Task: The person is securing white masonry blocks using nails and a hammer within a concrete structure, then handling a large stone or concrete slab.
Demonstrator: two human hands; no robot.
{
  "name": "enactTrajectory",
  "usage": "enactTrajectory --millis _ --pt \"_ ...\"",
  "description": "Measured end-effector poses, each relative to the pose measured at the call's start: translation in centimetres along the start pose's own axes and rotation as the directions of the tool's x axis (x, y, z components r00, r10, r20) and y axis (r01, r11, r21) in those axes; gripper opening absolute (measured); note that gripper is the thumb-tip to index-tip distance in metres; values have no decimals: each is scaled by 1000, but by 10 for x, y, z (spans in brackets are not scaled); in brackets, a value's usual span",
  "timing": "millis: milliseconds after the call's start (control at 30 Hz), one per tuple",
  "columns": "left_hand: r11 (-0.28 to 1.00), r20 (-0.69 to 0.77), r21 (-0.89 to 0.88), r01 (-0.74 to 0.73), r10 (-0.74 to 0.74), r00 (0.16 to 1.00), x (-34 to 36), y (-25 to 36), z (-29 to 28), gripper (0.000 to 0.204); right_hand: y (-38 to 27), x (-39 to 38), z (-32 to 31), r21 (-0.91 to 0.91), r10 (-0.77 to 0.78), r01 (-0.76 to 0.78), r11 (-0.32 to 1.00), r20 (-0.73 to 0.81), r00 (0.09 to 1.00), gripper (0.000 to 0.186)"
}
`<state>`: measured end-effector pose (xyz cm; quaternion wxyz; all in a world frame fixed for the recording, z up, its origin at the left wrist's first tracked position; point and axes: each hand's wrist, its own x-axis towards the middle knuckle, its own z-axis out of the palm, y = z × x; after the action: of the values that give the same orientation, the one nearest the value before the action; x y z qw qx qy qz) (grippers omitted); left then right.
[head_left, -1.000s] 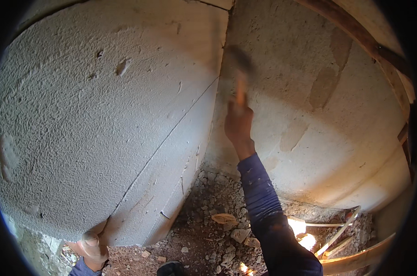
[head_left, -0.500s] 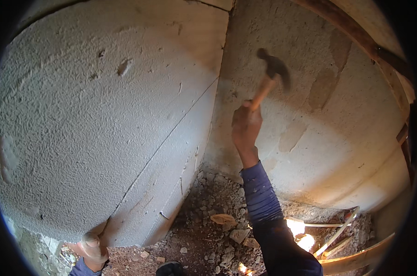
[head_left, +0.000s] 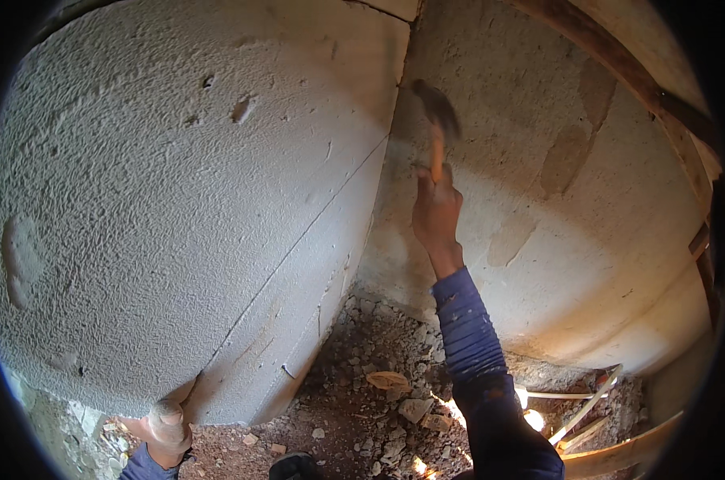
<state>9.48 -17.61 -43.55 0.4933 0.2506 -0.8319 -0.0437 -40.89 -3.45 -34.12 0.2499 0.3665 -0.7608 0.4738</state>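
Observation:
My right hand [head_left: 438,210] grips the wooden handle of a dark claw hammer [head_left: 437,150], raised in front of the plastered back wall near the vertical corner. The hammer head is blurred. At lower left, my left hand [head_left: 164,434] is wrapped round the bottom edge of a large white, rough-textured panel [head_left: 170,232], thumb in front. A thin diagonal line crosses the panel's face, along with small pits and dents. Where the panel's right edge meets the back wall [head_left: 554,240], I cannot tell whether the two touch.
Broken rubble [head_left: 414,410] and soil lie on the ground below. Thin wooden strips [head_left: 578,408] and a curved plank lie at lower right beside bright light patches. Brown timber beams [head_left: 586,36] run along the upper right. My dark shoe [head_left: 293,466] shows at bottom centre.
The hammer was blurred near the corner, then swung rightward with its head tilted, and has since moved back left, more upright. My left hand stays on the panel edge.

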Motion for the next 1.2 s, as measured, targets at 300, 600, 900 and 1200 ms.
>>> enactTrajectory --millis 300,600,900,1200 --pt "999 -10 -49 -14 13 1000 -2 7 7 77 -1 -1 3 8 -79 79 997 25 997 26" --pt "987 24 -159 29 -25 999 -6 1 8 86 9 7 5 -80 31 -19 997 154 988 36" --pt "1000 -43 -28 -8 7 999 -16 -14 7 85 -2 13 -8 -95 91 -79 992 127 988 29" --pt "980 22 -185 78 -75 997 -6 -3 3 71 -4 13 -8 -184 58 -36 982 113 992 24"
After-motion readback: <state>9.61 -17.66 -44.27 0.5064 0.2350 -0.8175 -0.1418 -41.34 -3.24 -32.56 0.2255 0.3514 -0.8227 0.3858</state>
